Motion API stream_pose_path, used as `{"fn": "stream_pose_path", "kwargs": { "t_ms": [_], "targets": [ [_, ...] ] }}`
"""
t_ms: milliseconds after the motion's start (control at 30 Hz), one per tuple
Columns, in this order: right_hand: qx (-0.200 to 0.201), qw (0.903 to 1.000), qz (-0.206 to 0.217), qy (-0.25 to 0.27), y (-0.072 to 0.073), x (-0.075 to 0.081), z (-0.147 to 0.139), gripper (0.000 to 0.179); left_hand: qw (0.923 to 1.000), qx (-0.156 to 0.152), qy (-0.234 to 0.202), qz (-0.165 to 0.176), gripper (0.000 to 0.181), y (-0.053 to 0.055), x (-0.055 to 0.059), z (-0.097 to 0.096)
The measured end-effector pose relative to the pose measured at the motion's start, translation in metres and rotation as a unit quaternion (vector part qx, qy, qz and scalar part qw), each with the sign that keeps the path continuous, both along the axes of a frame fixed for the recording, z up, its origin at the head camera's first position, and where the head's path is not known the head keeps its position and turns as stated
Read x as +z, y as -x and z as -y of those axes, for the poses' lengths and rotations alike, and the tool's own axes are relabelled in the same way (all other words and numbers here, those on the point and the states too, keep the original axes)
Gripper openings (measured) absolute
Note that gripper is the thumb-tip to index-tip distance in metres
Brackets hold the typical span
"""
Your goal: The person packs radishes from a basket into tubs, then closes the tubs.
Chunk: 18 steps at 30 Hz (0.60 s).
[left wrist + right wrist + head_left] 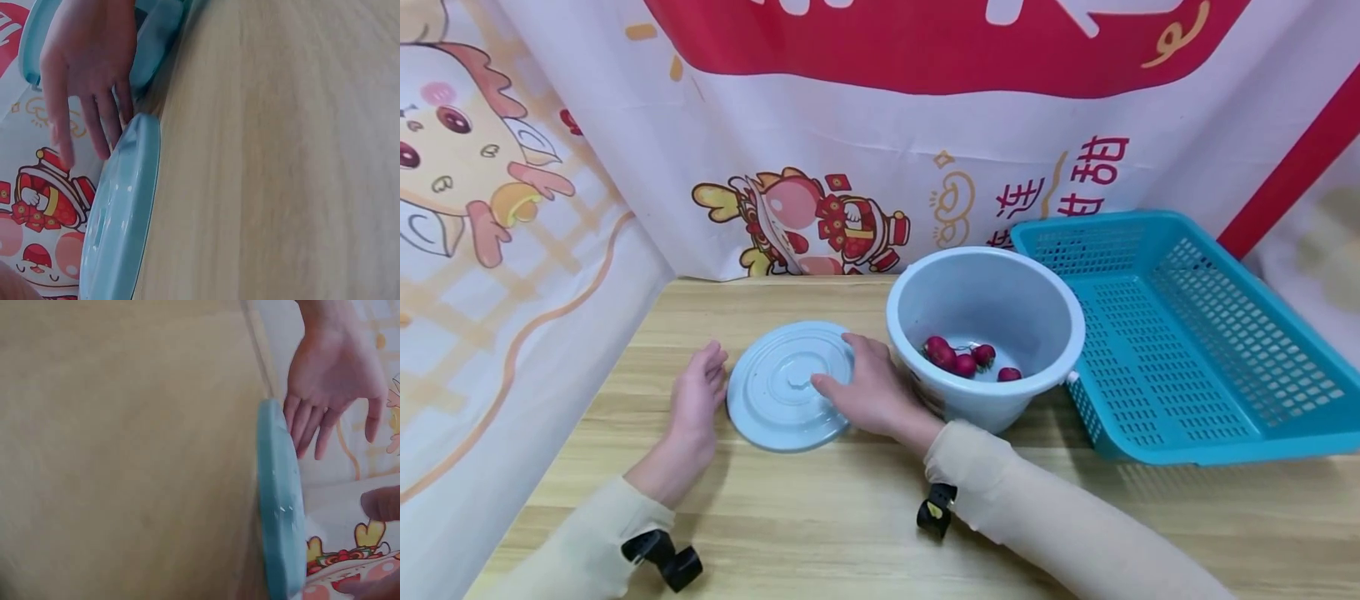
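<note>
A round light-blue lid [782, 358] with concentric ridges lies flat on the wooden table. My left hand [688, 408] stands at the lid's left edge, palm turned inward. At the opposite edge is my right hand [874, 387], its thumb over the lid's top and its fingers by the far right rim. In the left wrist view, the right hand's fingers [100, 119] look extended near the rim; firm contact cannot be made out. The right wrist view shows the left hand's fingers [306, 425] straight beside the lid [281, 506]. Neither hand grips anything.
Right of the lid stands a pale blue bucket [985, 292] with several small round red radishes [943, 354] at its bottom. A teal perforated basket [1120, 333] sits further right, beside the bucket. Printed cloth [850, 125] hangs behind and along the left side of the table [820, 508].
</note>
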State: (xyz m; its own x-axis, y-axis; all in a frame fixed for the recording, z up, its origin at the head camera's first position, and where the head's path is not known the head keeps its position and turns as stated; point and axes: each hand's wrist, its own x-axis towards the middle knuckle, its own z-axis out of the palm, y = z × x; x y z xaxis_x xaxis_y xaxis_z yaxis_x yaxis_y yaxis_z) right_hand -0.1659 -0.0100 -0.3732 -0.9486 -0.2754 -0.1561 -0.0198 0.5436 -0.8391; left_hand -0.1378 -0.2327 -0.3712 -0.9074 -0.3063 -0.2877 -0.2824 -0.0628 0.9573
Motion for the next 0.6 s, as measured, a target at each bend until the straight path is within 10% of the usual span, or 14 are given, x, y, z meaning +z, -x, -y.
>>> {"fn": "stream_pose_path", "kwargs": {
  "t_ms": [600],
  "targets": [
    [-0.032, 0.9926, -0.039, 0.111, -0.009, -0.007, -0.006, 0.066, 0.9954, 0.084, -0.043, -0.013, 0.067, 0.007, 0.000, -0.015]
  ]
}}
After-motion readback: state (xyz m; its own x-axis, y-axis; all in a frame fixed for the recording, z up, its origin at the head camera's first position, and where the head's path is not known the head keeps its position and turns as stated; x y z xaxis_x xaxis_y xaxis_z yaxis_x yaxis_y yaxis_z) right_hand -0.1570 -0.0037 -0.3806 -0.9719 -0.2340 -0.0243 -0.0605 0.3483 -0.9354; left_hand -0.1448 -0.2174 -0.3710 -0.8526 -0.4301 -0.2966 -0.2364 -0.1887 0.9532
